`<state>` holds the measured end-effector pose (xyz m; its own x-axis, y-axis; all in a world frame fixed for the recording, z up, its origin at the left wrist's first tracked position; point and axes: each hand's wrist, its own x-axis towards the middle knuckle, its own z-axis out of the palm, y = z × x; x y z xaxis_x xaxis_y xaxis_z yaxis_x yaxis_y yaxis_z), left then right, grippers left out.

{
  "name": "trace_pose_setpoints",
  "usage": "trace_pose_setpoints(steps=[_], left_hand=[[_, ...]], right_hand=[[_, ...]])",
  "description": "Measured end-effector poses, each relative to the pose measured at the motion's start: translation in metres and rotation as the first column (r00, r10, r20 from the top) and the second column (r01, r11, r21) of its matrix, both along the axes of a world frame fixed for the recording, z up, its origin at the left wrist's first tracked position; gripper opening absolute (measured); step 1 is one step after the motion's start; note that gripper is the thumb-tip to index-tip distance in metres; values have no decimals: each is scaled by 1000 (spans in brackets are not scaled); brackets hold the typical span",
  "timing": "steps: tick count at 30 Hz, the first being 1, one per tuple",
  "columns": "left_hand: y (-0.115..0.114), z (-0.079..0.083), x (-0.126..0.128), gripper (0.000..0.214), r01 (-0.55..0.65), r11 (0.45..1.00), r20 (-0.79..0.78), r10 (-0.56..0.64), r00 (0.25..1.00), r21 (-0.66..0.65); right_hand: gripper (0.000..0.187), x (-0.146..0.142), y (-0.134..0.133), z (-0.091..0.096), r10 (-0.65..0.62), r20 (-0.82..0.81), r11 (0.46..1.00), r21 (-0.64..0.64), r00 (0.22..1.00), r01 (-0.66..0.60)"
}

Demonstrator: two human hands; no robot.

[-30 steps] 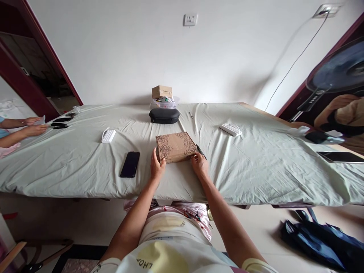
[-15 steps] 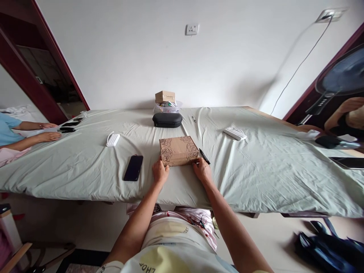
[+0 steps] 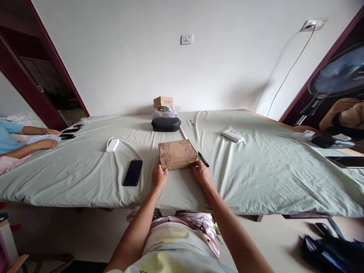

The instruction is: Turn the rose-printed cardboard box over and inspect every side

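A brown cardboard box point(image 3: 178, 152) with dark scribbled loops drawn on its top and front lies flat on the cloth in front of me. My left hand point(image 3: 159, 176) grips its near left corner, fingers curled and thumb at the front face. At the near right corner my right hand point(image 3: 201, 171) has its fingers closed on the box edge. Just beyond that hand lies a black marker pen point(image 3: 203, 159), close to the box's right side. Left of my left hand rests a dark smartphone point(image 3: 132, 173), screen up.
Behind the box sit a black zip case point(image 3: 166, 124), a plastic tub point(image 3: 167, 112) and a small carton point(image 3: 163, 101) on top. White power strips lie left point(image 3: 112, 145) and right point(image 3: 232, 135). Another person's hands point(image 3: 48, 143) rest at the left. A fan point(image 3: 338, 72) stands right.
The view has tilted up and turned slightly, so the scene sits a little lower in frame. Both hands stay at the box corners, and the box shows no clear shift on the cloth.
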<state>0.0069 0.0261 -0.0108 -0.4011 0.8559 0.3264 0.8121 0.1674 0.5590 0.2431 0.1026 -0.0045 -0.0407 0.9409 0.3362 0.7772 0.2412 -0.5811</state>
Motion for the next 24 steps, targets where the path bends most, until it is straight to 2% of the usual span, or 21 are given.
trace_pose_setpoints(steps=[15,24], left_hand=[[-2,3,1,25,0,1000,-1,0,1000,-24],[-2,3,1,23,-8,999,7,8,1000,-51]], right_hand=[[16,0,-1,2,-22,84,999,-21,996,24],[21,3,-2,2,-15,123,999,-37,992,20]])
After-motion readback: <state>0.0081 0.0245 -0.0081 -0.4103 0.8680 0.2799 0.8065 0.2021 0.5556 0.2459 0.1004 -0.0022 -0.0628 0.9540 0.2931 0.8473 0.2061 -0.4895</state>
